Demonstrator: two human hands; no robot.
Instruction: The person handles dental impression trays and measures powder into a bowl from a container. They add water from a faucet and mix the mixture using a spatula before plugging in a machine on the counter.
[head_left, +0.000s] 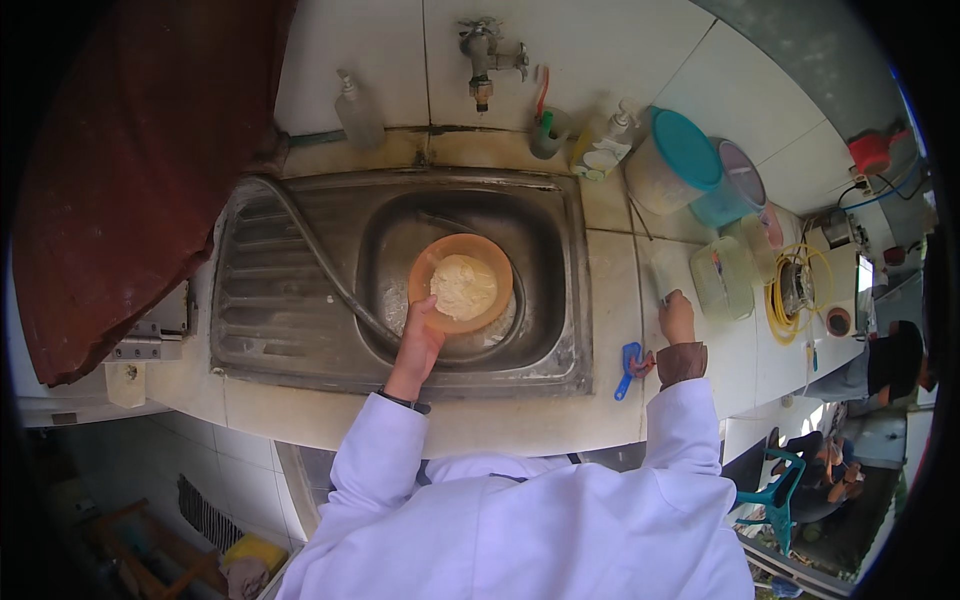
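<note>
My left hand [419, 345] grips the near left rim of an orange plastic bowl [417, 274], thumb over the edge. Inside lies a pale, lumpy, flour-like mass [464, 287]. The bowl is over the basin of a steel sink [548, 340]. On the tiled counter to the right, my right hand [677, 320] is closed, knuckles up; a thin, pale, blade-like shape shows beyond its fingers, too blurred to name. Just left of that wrist rests a small blue scoop [628, 370], apart from the hand.
A grey hose [312, 238] bends over the drainboard into the basin. Above hangs a tap [482, 75]. Pump bottles [359, 112], teal-lidded tub [668, 165], clear container [722, 280] and yellow coiled hose [780, 300] line the counter. A dark red panel [140, 170] juts in at left.
</note>
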